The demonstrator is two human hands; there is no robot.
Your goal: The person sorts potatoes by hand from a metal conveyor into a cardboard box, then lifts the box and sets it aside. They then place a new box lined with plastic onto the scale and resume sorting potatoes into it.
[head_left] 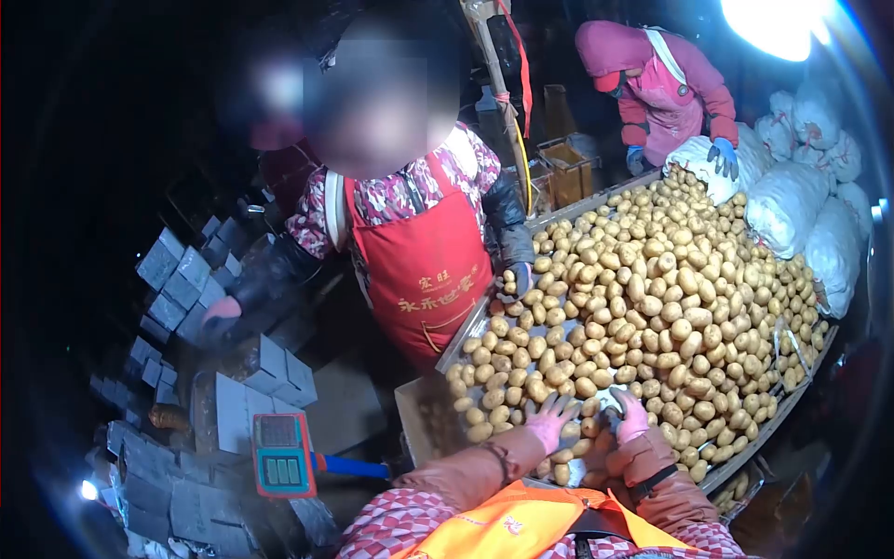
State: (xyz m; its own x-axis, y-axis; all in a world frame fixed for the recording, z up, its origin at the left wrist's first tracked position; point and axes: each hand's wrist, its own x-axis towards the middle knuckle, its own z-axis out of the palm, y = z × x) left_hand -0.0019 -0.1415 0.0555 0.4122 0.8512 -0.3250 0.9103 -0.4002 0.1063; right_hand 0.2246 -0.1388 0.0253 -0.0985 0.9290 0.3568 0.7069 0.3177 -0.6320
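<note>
At the near edge of the potato heap (670, 307), your two gloved hands are down among the potatoes. Your left hand (551, 421) lies with its fingers spread, not closed around anything. Your right hand (629, 415) is just beside it, touching the potatoes; you cannot tell from this angle whether it grips one. Beneath the heap, the table (596, 198) shows its raised rim. Left of the heap, a co-worker in a red apron (419, 270) has one gloved hand (518, 276) at the potatoes' edge. Beyond the heap's far end, another co-worker in a pink hooded jacket (698, 79) leans over, a blue-gloved hand (723, 160) on a white sack (697, 160). Along the heap's far right side you have more full white sacks (787, 205). Well left of the heap are a red-framed scale (281, 455) and stacked cartons (244, 410).
</note>
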